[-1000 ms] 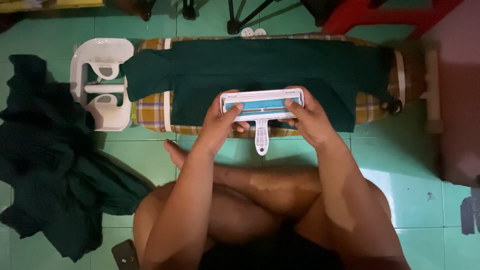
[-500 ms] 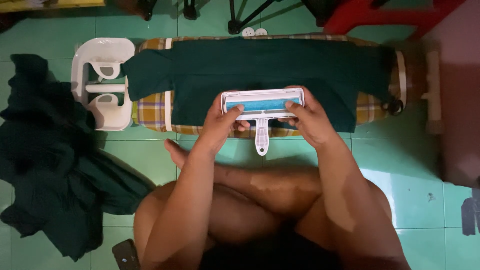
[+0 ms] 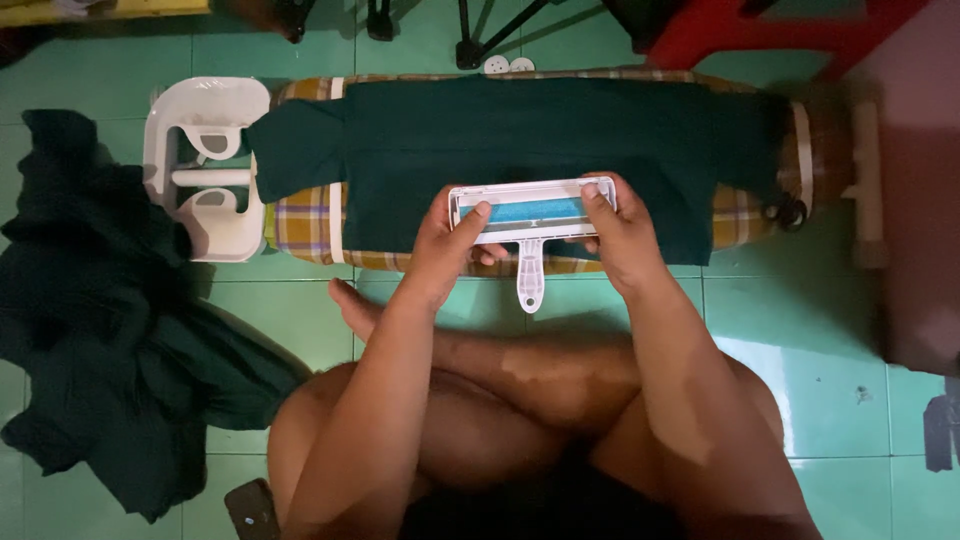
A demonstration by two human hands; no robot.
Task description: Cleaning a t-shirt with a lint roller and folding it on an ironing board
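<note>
I hold the white lint brush (image 3: pixel 531 212) with both hands, each one closed on one end of its head: my left hand (image 3: pixel 447 245) on the left end, my right hand (image 3: pixel 617 232) on the right end. The head lies across, parallel to the long side of the dark green garment (image 3: pixel 520 150), and it rests on the near edge of this garment. The handle points back to me, between my wrists. The garment is spread on the low checked ironing board (image 3: pixel 305 215), directly in front of my crossed legs. Both hands are equally near.
</note>
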